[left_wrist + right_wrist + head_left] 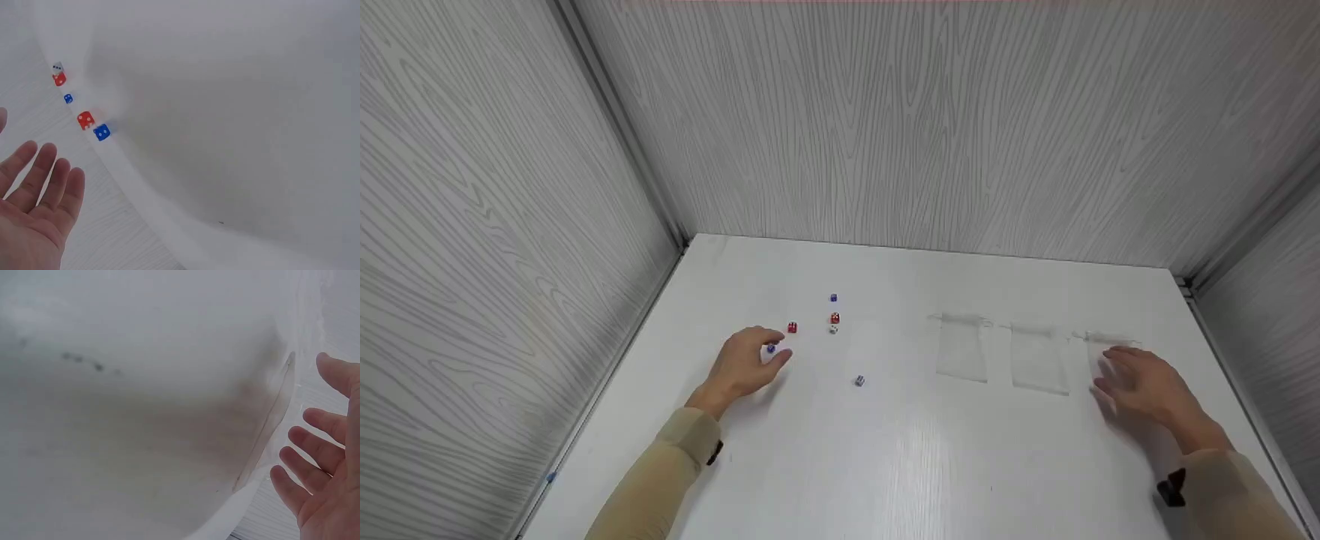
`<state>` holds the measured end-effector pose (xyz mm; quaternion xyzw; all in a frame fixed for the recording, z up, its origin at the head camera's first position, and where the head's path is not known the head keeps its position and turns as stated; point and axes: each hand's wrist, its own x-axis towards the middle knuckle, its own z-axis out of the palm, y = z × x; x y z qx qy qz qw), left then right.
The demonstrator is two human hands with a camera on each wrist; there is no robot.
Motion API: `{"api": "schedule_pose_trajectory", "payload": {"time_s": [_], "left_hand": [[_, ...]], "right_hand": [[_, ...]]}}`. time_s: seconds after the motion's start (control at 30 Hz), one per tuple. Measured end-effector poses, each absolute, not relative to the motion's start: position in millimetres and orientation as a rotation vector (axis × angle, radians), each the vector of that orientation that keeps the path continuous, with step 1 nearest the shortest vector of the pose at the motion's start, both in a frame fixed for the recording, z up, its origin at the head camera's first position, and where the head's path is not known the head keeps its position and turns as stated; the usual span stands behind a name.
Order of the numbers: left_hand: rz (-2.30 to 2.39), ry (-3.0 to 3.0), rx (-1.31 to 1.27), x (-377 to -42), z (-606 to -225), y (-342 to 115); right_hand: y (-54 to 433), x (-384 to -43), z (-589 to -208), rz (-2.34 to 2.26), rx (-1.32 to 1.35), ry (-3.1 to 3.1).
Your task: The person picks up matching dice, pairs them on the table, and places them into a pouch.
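My left hand (742, 365) is over the left part of the white table, thumb and fingers spread apart around a blue die (771, 348). A red die (792, 328) lies just beyond its fingertips. The left wrist view shows these two, the blue die (102, 132) and the red die (85, 120), ahead of the fingers, with nothing in the palm. My right hand (1147, 386) is at the rightmost sheer drawstring bag (1096, 346), partly covering it. In the right wrist view, its loosely spread fingers are beside the bag's edge (264, 430) and hold nothing.
Farther in lie another blue die (833, 298), another red die (835, 318) and a white die (833, 329). A pale die (860, 381) sits nearer. Two more sheer bags, the middle bag (1039, 360) and left bag (962, 351), lie flat. Grey panels (885, 135) enclose the table.
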<state>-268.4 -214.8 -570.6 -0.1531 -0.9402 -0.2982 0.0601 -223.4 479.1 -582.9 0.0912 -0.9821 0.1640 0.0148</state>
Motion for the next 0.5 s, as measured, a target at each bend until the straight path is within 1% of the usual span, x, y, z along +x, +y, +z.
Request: {"api": "schedule_pose_trajectory", "payload": {"time_s": [0.23, 0.5], "left_hand": [[-1.098, -2.934, -0.564, -266.1, -575.5, -190.9], [-1.198, -2.996, -0.583, -268.4, -579.6, -168.1]], "right_hand": [[481.6, -225.6, -588.4, 0.462, 0.330, -3.079], [479.3, -229.1, -591.6, 0.433, 0.350, -3.072]]}}
